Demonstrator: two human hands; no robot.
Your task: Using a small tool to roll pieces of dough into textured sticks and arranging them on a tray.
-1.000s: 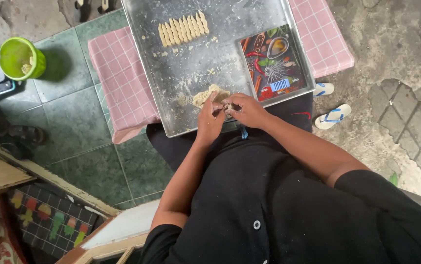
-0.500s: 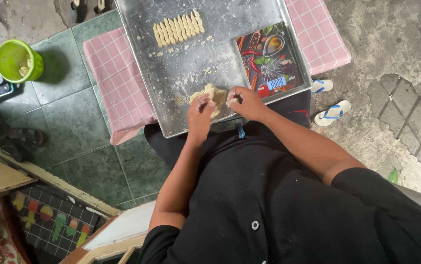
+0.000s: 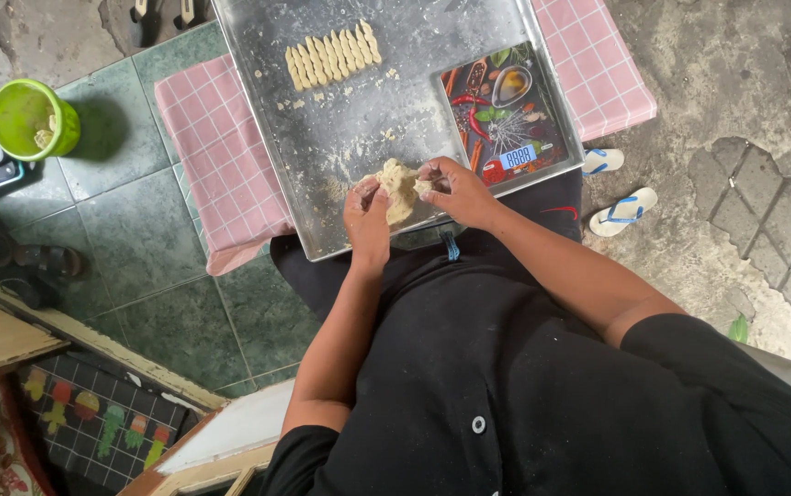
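Pinching at a pale dough lump (image 3: 398, 186) near frame centre, on the metal tray's (image 3: 340, 138) lower edge, I judge we're portioning: right hand (image 3: 458, 191) closed narrow on a bit, left hand (image 3: 367, 219) cupping the lump. Next comes a clean pull-off. Fingertips hide the pinch; the scale (image 3: 506, 115) display is too small to read.
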